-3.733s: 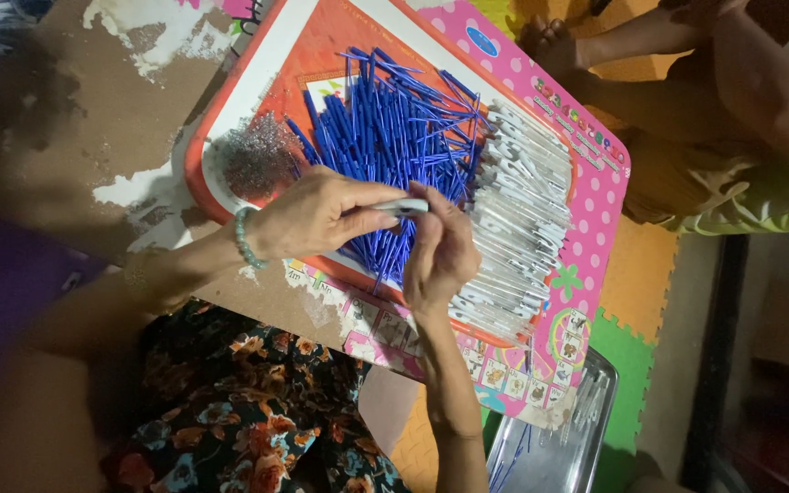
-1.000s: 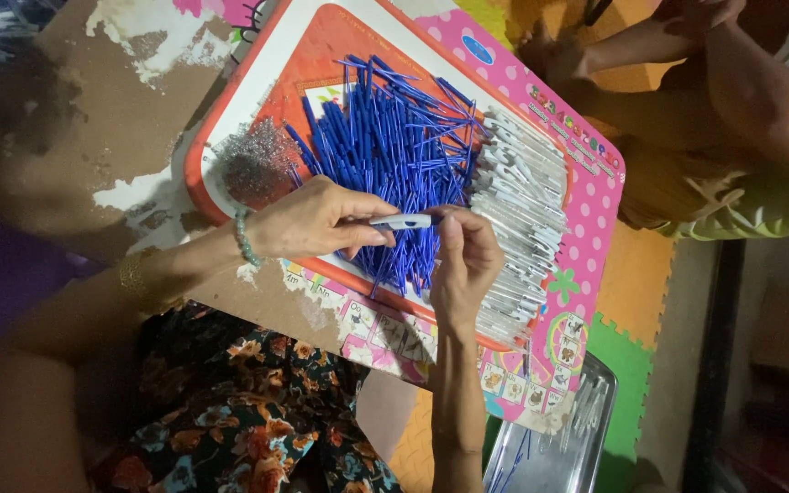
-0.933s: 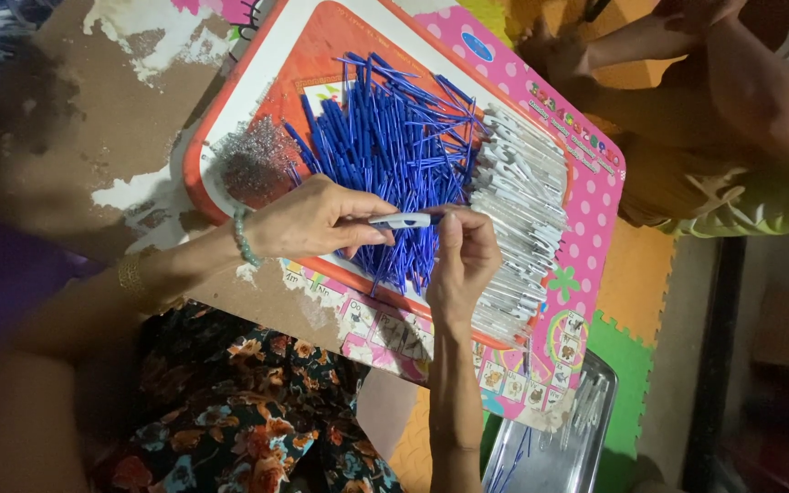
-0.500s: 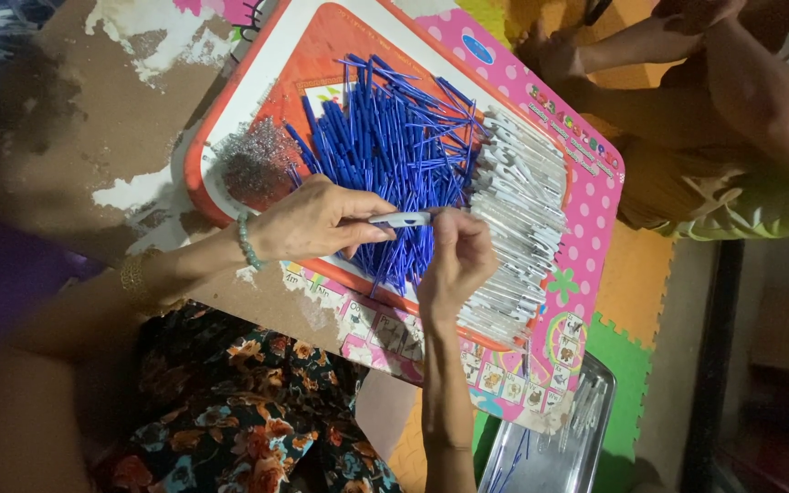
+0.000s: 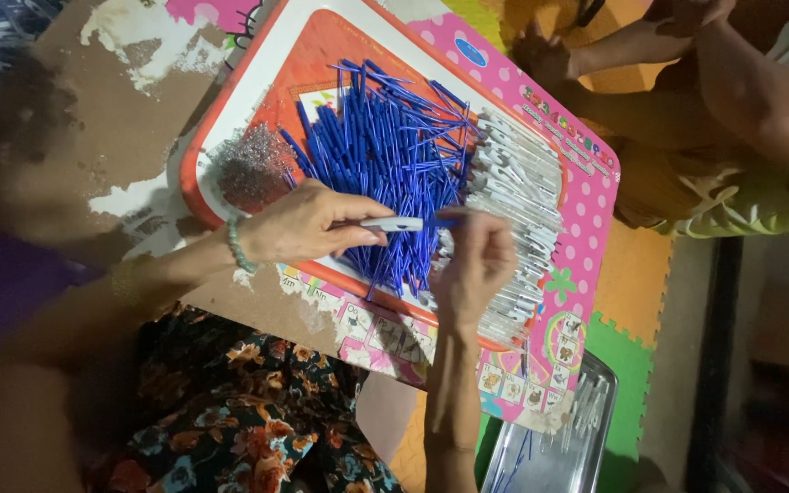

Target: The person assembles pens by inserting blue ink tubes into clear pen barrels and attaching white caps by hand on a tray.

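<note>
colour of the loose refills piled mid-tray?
Blue. The pile of refills on the orange tray shows plainly in the head view, beside a row of white barrels.

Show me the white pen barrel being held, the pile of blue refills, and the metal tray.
white pen barrel [image 5: 393, 224], head view, middle of the barrel
blue refills [image 5: 385, 151], head view, centre of the pile
metal tray [image 5: 595, 365], head view, upper rim

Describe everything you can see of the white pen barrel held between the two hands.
The white pen barrel is a slim, pale tube, plastic by its look, lying roughly level above the pile of blue refills. The left hand pinches one end between thumb and fingers. At the other end a blue piece shows, where the right hand meets it. Finer details are too small to tell.
</note>
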